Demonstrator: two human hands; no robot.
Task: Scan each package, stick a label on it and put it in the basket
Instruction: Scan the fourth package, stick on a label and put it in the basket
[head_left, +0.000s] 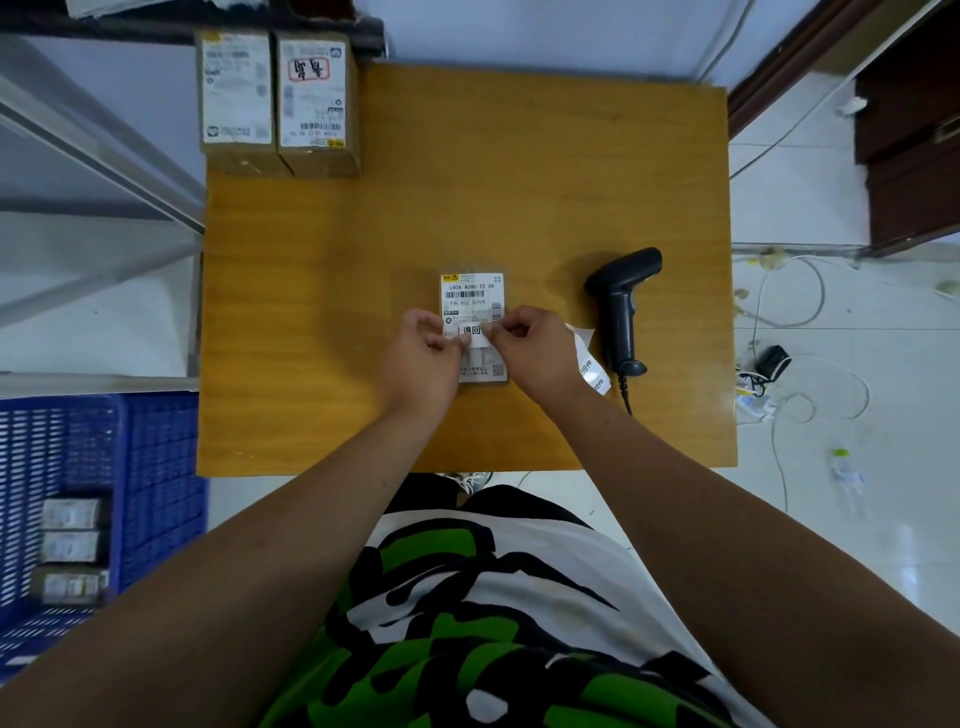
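**Label going onto the small package, mid-worktop**

Step in hand: sticking. A flat package (474, 322) lies at the middle of the wooden worktop (322, 291), printed waybill up. Left hand (422, 349) and right hand (530, 340) meet over its middle, each grip pinched narrow on one end of a small white label (475, 332) with bold black characters. Whether the label is already pressed down, can't tell.

Label strip (589, 364) trails beside the right wrist. Handheld barcode scanner (621, 306) lies just right of it, untouched.

Two cardboard boxes (278, 101) wait at the far left corner. Blue basket (98, 499) sits on the floor at left, several packages already inside.

Next, by my reading: smooth the label flat, then lift the package left and down into the basket.
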